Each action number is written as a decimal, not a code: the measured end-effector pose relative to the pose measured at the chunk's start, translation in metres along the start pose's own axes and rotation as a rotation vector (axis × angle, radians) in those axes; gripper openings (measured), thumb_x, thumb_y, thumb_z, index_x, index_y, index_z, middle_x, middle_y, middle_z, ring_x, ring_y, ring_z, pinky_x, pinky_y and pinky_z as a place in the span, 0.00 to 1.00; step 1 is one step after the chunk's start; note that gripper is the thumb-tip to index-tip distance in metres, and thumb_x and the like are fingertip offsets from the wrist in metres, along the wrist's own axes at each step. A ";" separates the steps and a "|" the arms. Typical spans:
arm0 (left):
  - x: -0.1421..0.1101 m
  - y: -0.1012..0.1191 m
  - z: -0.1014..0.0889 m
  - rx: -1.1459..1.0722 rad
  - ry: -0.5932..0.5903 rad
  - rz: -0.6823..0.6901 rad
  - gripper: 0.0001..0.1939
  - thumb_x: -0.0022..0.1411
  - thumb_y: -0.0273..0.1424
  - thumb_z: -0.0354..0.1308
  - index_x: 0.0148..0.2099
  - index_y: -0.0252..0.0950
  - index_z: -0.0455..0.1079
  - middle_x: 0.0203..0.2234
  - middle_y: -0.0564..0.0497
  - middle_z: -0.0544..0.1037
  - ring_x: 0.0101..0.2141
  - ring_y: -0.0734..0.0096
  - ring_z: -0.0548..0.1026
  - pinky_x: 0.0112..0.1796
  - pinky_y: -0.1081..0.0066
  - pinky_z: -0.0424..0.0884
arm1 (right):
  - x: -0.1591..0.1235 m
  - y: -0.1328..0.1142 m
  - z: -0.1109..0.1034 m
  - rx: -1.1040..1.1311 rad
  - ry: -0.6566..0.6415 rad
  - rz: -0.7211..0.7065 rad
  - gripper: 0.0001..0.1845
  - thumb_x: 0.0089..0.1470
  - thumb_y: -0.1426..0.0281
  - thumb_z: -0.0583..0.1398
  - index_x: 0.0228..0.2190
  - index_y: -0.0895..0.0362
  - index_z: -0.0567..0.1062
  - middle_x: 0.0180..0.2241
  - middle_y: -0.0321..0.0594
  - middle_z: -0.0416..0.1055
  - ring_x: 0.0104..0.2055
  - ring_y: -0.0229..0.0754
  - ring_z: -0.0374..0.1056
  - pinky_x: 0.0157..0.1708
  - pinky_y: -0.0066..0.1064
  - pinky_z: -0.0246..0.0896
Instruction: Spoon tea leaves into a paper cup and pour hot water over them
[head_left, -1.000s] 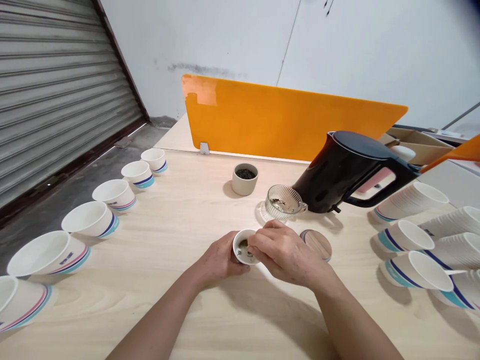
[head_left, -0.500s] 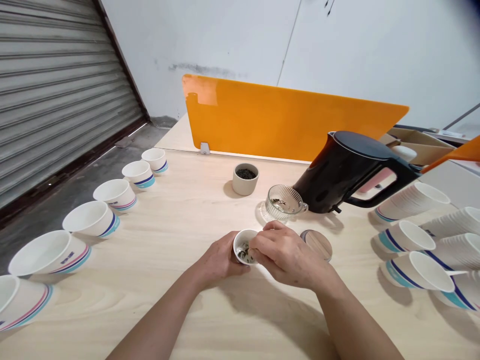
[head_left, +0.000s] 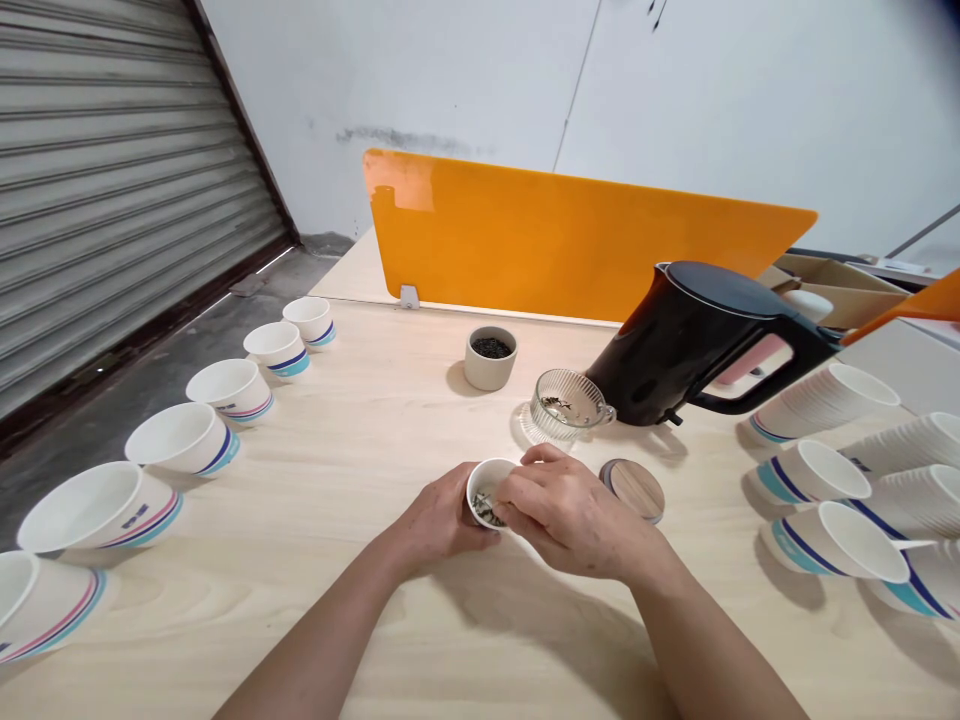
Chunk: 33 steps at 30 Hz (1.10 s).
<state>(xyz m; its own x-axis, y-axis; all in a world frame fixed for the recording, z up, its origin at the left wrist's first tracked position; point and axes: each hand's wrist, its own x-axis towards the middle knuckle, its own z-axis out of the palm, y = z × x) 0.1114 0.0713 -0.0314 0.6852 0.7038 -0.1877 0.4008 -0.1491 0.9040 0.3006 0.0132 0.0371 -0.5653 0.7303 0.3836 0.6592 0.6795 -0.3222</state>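
Fingers of the left hand (head_left: pixel 439 515) clasp the left side of a white cup (head_left: pixel 489 479) at the near part of the desk (head_left: pixel 375 400), mouth upward, while the right hand (head_left: pixel 574 510), equally close, bends its bunched fingers over the right rim, pinching what, I can't tell.

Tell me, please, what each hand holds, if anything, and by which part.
The left hand grips the small white cup by its outer side. The right hand is at the cup's mouth; whether it pinches anything cannot be told.
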 end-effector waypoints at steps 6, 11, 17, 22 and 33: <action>0.003 -0.005 0.003 0.037 0.013 0.021 0.29 0.48 0.28 0.66 0.54 0.43 0.67 0.47 0.54 0.76 0.46 0.59 0.74 0.42 0.67 0.70 | 0.003 0.003 0.008 -0.038 0.052 -0.014 0.10 0.60 0.80 0.50 0.28 0.58 0.64 0.24 0.31 0.61 0.24 0.34 0.49 0.37 0.29 0.53; 0.003 -0.007 0.001 0.014 -0.004 0.026 0.29 0.49 0.30 0.67 0.54 0.43 0.67 0.46 0.54 0.76 0.45 0.59 0.74 0.40 0.67 0.70 | 0.003 0.001 0.002 0.101 -0.019 -0.025 0.09 0.63 0.75 0.52 0.30 0.57 0.65 0.26 0.30 0.66 0.25 0.32 0.53 0.45 0.31 0.55; 0.001 -0.002 0.001 0.034 0.008 0.018 0.28 0.48 0.29 0.66 0.53 0.40 0.67 0.46 0.51 0.77 0.44 0.57 0.74 0.40 0.65 0.69 | 0.001 0.000 0.001 -0.024 -0.005 0.033 0.09 0.61 0.76 0.50 0.29 0.57 0.65 0.23 0.30 0.64 0.23 0.33 0.52 0.49 0.37 0.55; 0.002 -0.003 0.002 0.039 0.018 0.029 0.29 0.49 0.28 0.66 0.54 0.42 0.67 0.47 0.53 0.76 0.44 0.59 0.74 0.41 0.66 0.69 | 0.001 0.002 0.006 -0.094 0.059 0.043 0.08 0.61 0.78 0.50 0.32 0.57 0.66 0.25 0.32 0.67 0.25 0.34 0.57 0.52 0.38 0.56; 0.001 0.000 0.002 0.006 0.012 -0.010 0.29 0.48 0.28 0.66 0.54 0.42 0.67 0.45 0.53 0.77 0.43 0.59 0.74 0.40 0.66 0.69 | -0.001 -0.001 0.000 0.033 -0.022 0.047 0.08 0.61 0.76 0.52 0.29 0.57 0.65 0.22 0.27 0.61 0.23 0.31 0.51 0.57 0.37 0.51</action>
<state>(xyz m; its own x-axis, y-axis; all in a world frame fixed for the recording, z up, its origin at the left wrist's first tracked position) 0.1125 0.0706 -0.0324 0.6735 0.7138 -0.1919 0.4111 -0.1460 0.8998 0.3010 0.0118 0.0369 -0.5450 0.7627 0.3483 0.6687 0.6460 -0.3681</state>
